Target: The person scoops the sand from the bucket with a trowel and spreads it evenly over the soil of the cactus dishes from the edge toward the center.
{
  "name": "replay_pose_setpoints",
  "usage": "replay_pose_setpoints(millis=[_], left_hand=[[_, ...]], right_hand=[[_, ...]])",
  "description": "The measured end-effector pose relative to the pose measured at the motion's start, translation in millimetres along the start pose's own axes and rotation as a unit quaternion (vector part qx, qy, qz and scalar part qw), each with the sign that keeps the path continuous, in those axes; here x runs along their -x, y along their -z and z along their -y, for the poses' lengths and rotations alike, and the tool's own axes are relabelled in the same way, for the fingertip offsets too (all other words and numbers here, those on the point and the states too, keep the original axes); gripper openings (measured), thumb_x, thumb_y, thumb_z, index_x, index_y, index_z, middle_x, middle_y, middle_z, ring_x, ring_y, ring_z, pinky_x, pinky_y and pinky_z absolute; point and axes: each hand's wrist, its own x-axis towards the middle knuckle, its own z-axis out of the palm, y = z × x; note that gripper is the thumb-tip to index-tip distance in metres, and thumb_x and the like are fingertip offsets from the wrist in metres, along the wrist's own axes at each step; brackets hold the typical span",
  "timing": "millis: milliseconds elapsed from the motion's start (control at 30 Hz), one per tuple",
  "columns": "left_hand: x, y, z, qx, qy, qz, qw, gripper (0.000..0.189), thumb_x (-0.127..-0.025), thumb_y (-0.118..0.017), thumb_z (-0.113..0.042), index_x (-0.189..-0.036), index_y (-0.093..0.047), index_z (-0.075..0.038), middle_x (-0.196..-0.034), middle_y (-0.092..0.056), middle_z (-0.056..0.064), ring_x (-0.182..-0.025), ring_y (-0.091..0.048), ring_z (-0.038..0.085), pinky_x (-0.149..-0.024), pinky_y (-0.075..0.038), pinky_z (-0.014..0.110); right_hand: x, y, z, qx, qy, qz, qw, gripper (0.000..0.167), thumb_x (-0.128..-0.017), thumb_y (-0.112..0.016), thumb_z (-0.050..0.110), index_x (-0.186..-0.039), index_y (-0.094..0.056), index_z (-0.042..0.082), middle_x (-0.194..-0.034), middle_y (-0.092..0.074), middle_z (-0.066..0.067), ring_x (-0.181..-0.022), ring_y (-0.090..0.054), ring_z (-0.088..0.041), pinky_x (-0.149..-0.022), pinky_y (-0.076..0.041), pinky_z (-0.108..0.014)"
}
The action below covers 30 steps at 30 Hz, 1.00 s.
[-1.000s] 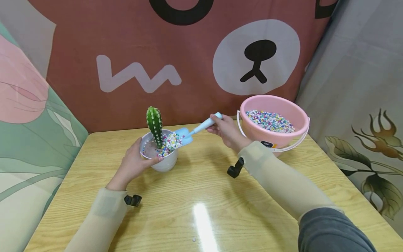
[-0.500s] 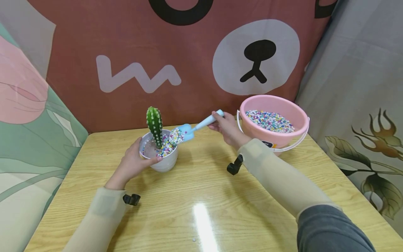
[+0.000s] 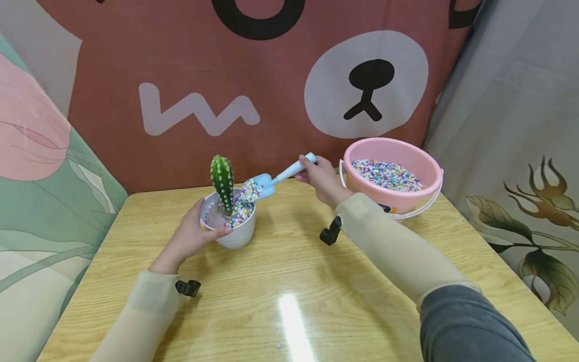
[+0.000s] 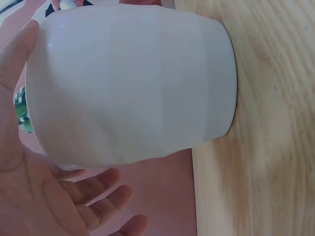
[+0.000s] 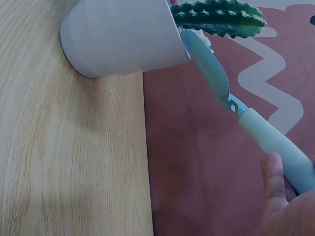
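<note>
My left hand (image 3: 186,236) holds the white flower pot (image 3: 239,235) by its rim, thumb on the near side. In the left wrist view the pot (image 4: 133,83) stands on the table. A green cactus (image 3: 221,181) rises from it, and colourful pebbles (image 3: 238,217) cover the right part of its fill. My right hand (image 3: 324,180) grips the handle of a light-blue shovel (image 3: 289,172). The blade, bearing more pebbles, slants down toward the pot's right rim. In the right wrist view the shovel's blade (image 5: 209,66) has its tip at the rim, beside the cactus (image 5: 221,18).
A pink bucket (image 3: 380,191) with a white handle stands at the table's back right, behind the right forearm, with many small coloured pebbles (image 3: 389,175) inside. The wooden table (image 3: 253,301) ends at a printed curtain (image 3: 280,125). One loose pebble (image 3: 279,345) lies near the front.
The shovel drew back slightly to the right, then moved left and up over the pot's rim. More pebbles lie in the pot's right side. The left hand keeps its hold on the pot.
</note>
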Motion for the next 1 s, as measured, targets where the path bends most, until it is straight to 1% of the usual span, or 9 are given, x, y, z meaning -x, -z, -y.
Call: replay_pose_setpoints(millis=[100,200,333,433,567,767,1000], left_hand=[[2.1,0.3,-1.9,-0.015,0.006,-0.01,0.9998,0.118,-0.086,-0.081,-0.049,-0.16,-0.011,0.01,-0.161,-0.02,0.037,-0.147,-0.022,0.055,-0.114,-0.024,0.071],[5.3,-1.1,-6.3,-0.036,0.01,-0.027,0.9989,0.117,-0.086,-0.08,-0.052,-0.16,-0.014,0.01,-0.16,-0.023,0.037,-0.146,-0.024,0.055,-0.111,-0.025,0.074],[8.2,-5.8,-15.0,-0.062,0.001,-0.058,0.9964,0.116,-0.084,-0.08,-0.057,-0.159,-0.021,0.01,-0.159,-0.029,0.035,-0.144,-0.029,0.054,-0.105,-0.026,0.078],[9.7,-9.0,-20.6,-0.075,0.0,-0.074,0.9944,0.117,-0.082,-0.08,-0.06,-0.158,-0.024,0.009,-0.16,-0.027,0.034,-0.144,-0.028,0.054,-0.103,-0.025,0.077],[11.5,-11.3,-23.0,-0.08,0.012,-0.084,0.9932,0.118,-0.082,-0.08,-0.061,-0.158,-0.023,0.01,-0.161,-0.022,0.033,-0.146,-0.023,0.054,-0.105,-0.024,0.076],[11.3,-14.9,-21.2,-0.077,0.026,-0.088,0.9928,0.118,-0.08,-0.081,-0.062,-0.156,-0.026,0.01,-0.159,-0.027,0.033,-0.143,-0.028,0.053,-0.103,-0.028,0.075],[9.8,-15.5,-19.2,-0.067,0.03,-0.085,0.9937,0.115,-0.08,-0.083,-0.059,-0.157,-0.028,0.007,-0.158,-0.031,0.031,-0.143,-0.03,0.051,-0.103,-0.029,0.074]], right_hand=[[-1.2,-0.6,-0.6,0.002,-0.002,-0.001,1.0,0.019,-0.108,-0.057,0.022,-0.108,-0.057,0.003,-0.099,-0.062,-0.012,-0.078,-0.065,-0.015,-0.075,-0.058,-0.022],[-2.9,-0.6,-2.7,-0.001,-0.008,-0.001,1.0,0.019,-0.108,-0.057,0.022,-0.108,-0.057,0.003,-0.101,-0.062,-0.012,-0.078,-0.065,-0.015,-0.075,-0.058,-0.022],[-3.6,-2.0,-4.6,-0.008,-0.011,-0.003,0.9999,0.018,-0.108,-0.057,0.021,-0.108,-0.056,0.003,-0.101,-0.062,-0.012,-0.075,-0.065,-0.013,-0.073,-0.058,-0.02],[-3.4,-4.1,-4.9,-0.015,-0.009,-0.002,0.9998,0.017,-0.108,-0.057,0.02,-0.107,-0.055,0.003,-0.099,-0.062,-0.012,-0.073,-0.065,-0.013,-0.072,-0.058,-0.02],[-4.3,-5.4,-5.7,-0.016,-0.007,0.001,0.9999,0.017,-0.108,-0.057,0.02,-0.107,-0.055,0.002,-0.099,-0.062,-0.012,-0.074,-0.066,-0.013,-0.073,-0.058,-0.021],[-3.9,-6.2,-6.2,-0.009,-0.006,0.002,0.9999,0.02,-0.108,-0.057,0.022,-0.11,-0.055,0.002,-0.103,-0.061,-0.013,-0.077,-0.066,-0.014,-0.075,-0.058,-0.021],[-3.8,-6.9,-7.0,-0.011,0.0,0.003,0.9999,0.019,-0.108,-0.058,0.02,-0.108,-0.055,0.001,-0.1,-0.061,-0.013,-0.076,-0.065,-0.014,-0.075,-0.059,-0.022]])
